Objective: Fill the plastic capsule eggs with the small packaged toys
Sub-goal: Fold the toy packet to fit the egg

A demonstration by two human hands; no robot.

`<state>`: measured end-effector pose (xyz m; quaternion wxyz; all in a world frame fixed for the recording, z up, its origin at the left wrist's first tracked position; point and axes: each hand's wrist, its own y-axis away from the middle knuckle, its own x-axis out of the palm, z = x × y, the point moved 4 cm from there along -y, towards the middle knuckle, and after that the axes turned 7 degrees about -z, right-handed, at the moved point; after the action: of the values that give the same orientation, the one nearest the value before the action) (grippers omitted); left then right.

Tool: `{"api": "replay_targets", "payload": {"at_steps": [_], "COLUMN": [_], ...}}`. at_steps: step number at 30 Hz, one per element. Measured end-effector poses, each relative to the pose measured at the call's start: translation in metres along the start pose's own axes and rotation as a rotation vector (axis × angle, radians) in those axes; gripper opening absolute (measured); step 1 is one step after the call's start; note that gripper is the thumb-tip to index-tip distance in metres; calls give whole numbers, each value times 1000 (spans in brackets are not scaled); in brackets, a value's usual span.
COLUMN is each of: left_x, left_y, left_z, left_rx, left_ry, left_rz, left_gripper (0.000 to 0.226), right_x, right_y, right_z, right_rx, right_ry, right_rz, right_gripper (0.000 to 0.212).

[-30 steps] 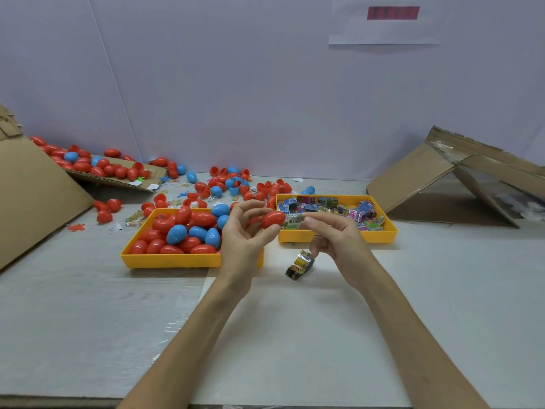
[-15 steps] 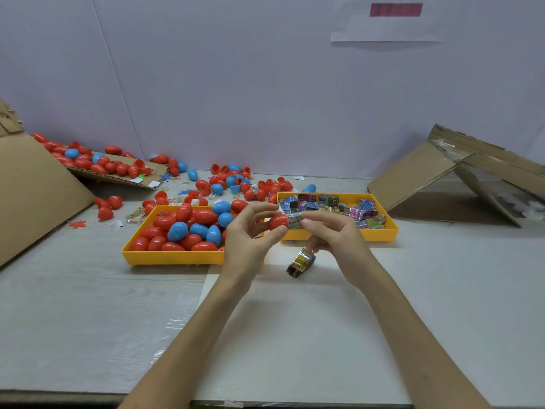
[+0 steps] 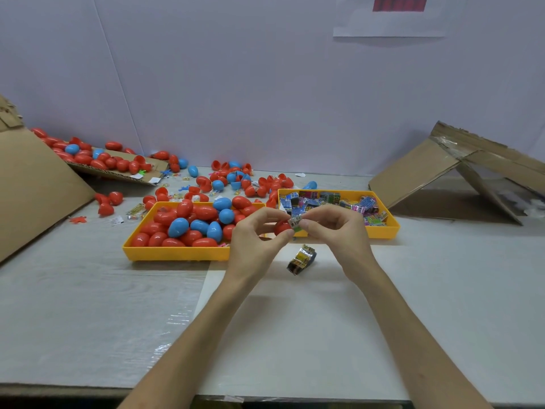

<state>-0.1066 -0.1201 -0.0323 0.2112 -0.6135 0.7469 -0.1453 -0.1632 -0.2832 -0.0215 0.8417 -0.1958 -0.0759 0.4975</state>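
Head view: the left hand (image 3: 256, 237) curls thumb and fingers round a red capsule egg (image 3: 281, 227), held above the table just near of the two yellow trays (image 3: 177, 252). The right hand (image 3: 333, 228) pinches a small packaged toy (image 3: 295, 222) at the egg's mouth, touching it. The egg looks light, hard and smooth, so probably slippery; gripping round its belly seems safest. The packet looks thin and crinkly, and likely folds easily if pinched at its edge.
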Motion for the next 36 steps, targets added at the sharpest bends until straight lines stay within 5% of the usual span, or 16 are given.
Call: {"api": "replay_targets", "payload": {"at_steps": [24,31,36], "left_x": [-1,0,-1], "left_y": [0,1,1], "left_z": [2,0,-1], "left_rx": [36,-42,-182], "left_ry": [-66,49,233], "left_rz": [6,20,16], "left_gripper": [27,20,20], "right_x": [4,2,2], "right_y": [2,1,3], "right_z": [2,1,1], "right_rx": [25,-2,47], "right_ry": [-7,34,-95], "right_rz": [86,42,40], "right_gripper": [23,19,39]}}
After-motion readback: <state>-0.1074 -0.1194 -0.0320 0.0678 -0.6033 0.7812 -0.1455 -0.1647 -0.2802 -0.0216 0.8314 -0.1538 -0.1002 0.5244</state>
